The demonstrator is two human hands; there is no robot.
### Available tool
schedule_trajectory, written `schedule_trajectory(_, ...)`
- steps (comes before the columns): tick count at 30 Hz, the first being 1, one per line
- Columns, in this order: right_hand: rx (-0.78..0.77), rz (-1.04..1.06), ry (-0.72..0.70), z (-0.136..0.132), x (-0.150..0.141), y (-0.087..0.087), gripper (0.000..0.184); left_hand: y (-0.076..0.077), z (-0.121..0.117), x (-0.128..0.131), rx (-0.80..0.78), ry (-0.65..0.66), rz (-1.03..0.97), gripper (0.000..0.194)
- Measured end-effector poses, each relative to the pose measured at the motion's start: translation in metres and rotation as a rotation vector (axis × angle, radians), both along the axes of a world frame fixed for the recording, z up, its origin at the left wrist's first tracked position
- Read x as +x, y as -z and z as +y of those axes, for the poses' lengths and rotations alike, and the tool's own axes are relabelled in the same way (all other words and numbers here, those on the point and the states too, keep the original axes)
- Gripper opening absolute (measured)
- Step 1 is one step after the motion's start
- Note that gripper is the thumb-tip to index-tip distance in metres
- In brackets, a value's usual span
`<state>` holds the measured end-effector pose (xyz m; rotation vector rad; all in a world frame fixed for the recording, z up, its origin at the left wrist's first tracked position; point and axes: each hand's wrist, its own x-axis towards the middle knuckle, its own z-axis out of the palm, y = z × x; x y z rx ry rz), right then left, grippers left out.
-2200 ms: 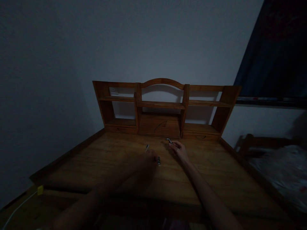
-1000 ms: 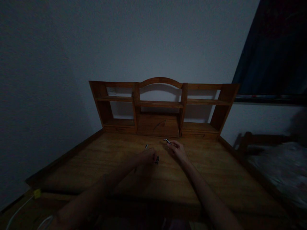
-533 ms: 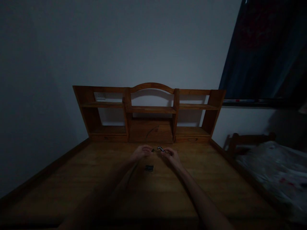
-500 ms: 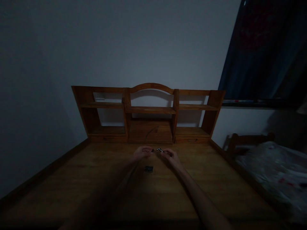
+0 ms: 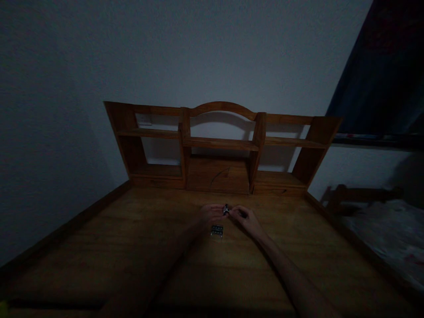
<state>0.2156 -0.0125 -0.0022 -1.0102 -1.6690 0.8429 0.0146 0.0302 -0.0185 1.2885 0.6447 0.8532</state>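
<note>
My left hand [image 5: 211, 213] is above the desk, its fingers closed on a small dark piece with shiny metallic spots [image 5: 225, 209]. From the right, my right hand [image 5: 245, 217] pinches at the same spot, with its fingertips against a thin silvery end of the piece. In this dim light I cannot tell whether the two hands hold one thing or two parts that touch. Just below my hands, a small dark rectangular tray-like item [image 5: 217, 230] with rows of shiny spots lies on the desk.
The wooden desk [image 5: 159, 251] has raised side edges. Along its back stands a wooden shelf unit [image 5: 220, 143] against a pale wall. To the right are a wooden bed frame [image 5: 367, 194] with bedding or plastic [image 5: 391, 234] and a dark curtain [image 5: 380, 75].
My hands have come together; the small pieces held apart before now meet between my fingertips. The camera view has tilted and shifted slightly.
</note>
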Motion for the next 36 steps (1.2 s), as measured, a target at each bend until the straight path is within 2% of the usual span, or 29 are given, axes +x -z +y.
schedule_trajectory(4,0.000,-0.008,0.003,-0.002,0.002,-0.004,0.028,-0.004,-0.008,0.001,-0.049,-0.027,-0.057,0.044)
schedule_trajectory(8,-0.044,0.056,-0.043,-0.005,0.002,-0.007,0.030,-0.010,-0.014,0.001,-0.074,0.019,-0.060,0.045)
schedule_trajectory(15,-0.279,0.226,-0.212,-0.008,0.002,-0.008,0.029,-0.007,-0.016,0.001,-0.127,0.077,-0.126,0.049)
schedule_trajectory(19,-0.298,0.239,-0.223,-0.005,0.002,-0.006,0.032,-0.004,-0.015,0.001,-0.164,0.144,-0.180,0.048)
schedule_trajectory(25,-0.310,0.243,-0.219,-0.002,0.003,-0.001,0.035,-0.011,-0.021,0.000,-0.180,0.229,-0.231,0.043)
schedule_trajectory(33,-0.349,0.236,-0.262,0.001,0.005,0.001,0.035,0.005,-0.009,0.004,-0.183,0.228,-0.249,0.039)
schedule_trajectory(36,-0.352,0.234,-0.287,-0.001,0.005,-0.001,0.035,0.004,-0.009,0.005,-0.195,0.231,-0.263,0.038)
